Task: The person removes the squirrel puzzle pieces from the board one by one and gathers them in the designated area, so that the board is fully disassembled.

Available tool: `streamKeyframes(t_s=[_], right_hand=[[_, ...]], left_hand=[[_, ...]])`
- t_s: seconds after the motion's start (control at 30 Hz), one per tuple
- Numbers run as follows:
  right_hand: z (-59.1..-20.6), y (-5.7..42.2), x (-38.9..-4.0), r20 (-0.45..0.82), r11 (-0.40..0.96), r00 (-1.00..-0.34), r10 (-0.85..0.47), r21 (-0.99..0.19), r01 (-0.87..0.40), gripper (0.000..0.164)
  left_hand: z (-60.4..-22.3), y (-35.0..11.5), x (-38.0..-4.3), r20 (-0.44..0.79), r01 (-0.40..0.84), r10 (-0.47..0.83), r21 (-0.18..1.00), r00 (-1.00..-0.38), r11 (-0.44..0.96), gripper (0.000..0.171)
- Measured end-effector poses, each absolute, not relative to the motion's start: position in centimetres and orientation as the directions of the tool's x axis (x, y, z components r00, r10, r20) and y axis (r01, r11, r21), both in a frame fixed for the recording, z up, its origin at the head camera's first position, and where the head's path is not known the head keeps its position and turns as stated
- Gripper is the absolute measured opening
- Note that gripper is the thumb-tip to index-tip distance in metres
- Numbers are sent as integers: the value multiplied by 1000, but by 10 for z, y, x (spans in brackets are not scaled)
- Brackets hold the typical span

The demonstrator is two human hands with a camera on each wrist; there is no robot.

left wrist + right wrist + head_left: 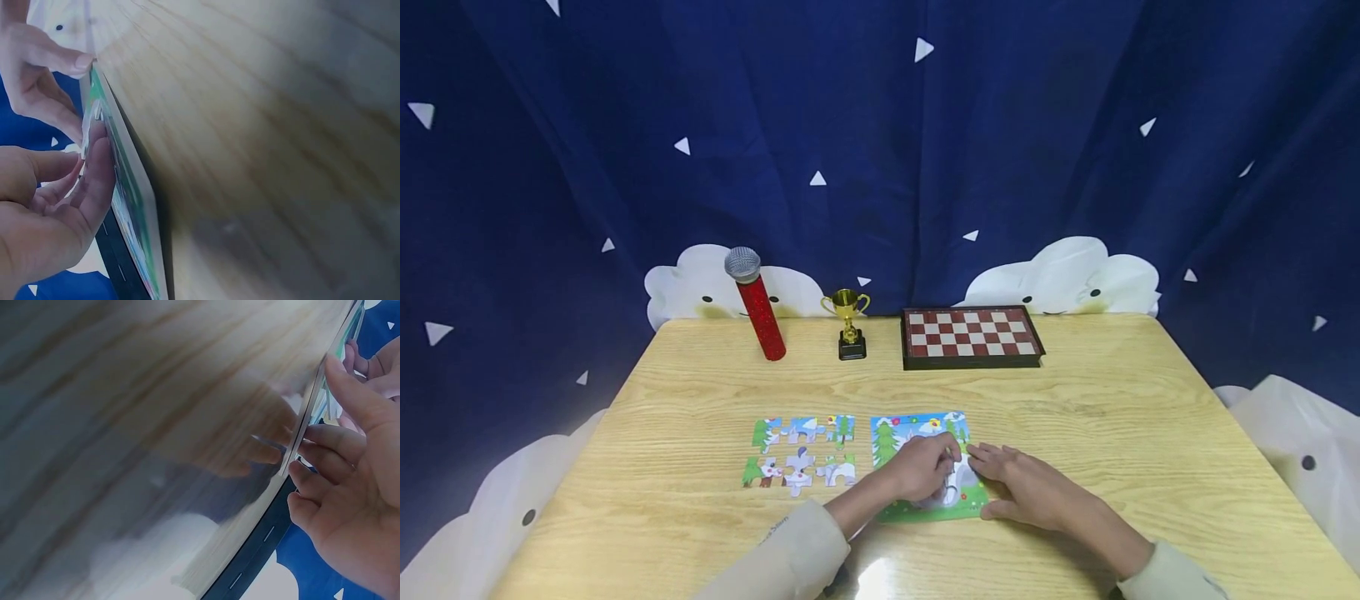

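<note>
The puzzle board [887, 510] lies on the table, showing green trees and blue sky. Over its middle is my left hand [921, 468], with fingers curled downward. In the left wrist view, the left hand [59, 212] brings thumb and fingertips together on a small puzzle piece close to the board's face; the piece is mostly hidden by the fingers. My right hand [1030, 487] rests at the board's right edge, fingers extended and thumb near the lower corner. In the right wrist view, the right hand [356, 469] touches the board's rim [306, 415].
Several loose puzzle pieces [798, 468] lie in two rows left of the board. Along the table's back stand a red microphone [762, 321], a small gold trophy cup [846, 307] and a checkered game board [970, 335]. A dark blue curtain [865, 100] hangs behind.
</note>
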State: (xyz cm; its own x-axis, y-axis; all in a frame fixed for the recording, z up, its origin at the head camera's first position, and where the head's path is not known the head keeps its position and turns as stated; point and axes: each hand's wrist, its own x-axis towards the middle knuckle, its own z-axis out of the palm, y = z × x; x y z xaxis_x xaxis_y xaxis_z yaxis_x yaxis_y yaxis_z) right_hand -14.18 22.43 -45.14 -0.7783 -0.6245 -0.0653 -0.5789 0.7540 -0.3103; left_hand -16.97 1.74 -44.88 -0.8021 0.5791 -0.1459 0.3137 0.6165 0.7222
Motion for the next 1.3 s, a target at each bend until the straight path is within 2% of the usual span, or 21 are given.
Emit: streamKeyframes(t_s=[0.37, 0.6, 0.87, 1.3], right_hand=[[-452, 225, -142, -71, 754, -779, -622, -321, -573, 68], [-451, 225, -142, -75, 761, -783, -618, -309, -571, 67], [-451, 223, -143, -90, 769, -783, -616, -283, -573, 66], [-448, 222, -142, -116, 775, -788, -605, -312, -549, 69]], left_hand=[[-450, 22, -171, -55, 388, 614, 730, -788, 563, 5], [-445, 8, -174, -83, 318, 639, 813, -765, 487, 4], [-435, -29, -179, -104, 285, 643, 835, -759, 471, 4], [-429, -112, -182, -128, 231, 585, 835, -801, 500, 3]])
